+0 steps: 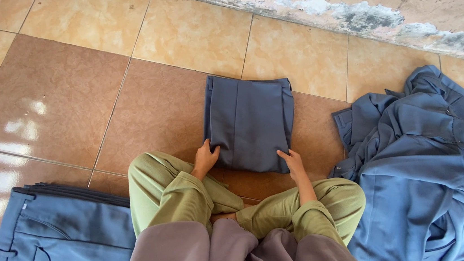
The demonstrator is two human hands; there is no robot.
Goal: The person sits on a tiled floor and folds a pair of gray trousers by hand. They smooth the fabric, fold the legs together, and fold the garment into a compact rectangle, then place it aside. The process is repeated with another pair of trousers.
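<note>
The folded garment (249, 123) is made of dark grey-blue cloth and is folded into a neat, nearly square packet. It lies flat on the tiled floor (59, 102), on a brown tile, directly in front of the person's crossed legs. Its surface is smooth, with one long crease that runs from the far edge to the near edge. At the far corners a stitched band can be seen. The left hand (205, 158) grips the near left corner of it, and the fingertips of the right hand (293, 163) rest on the near right corner.
</note>
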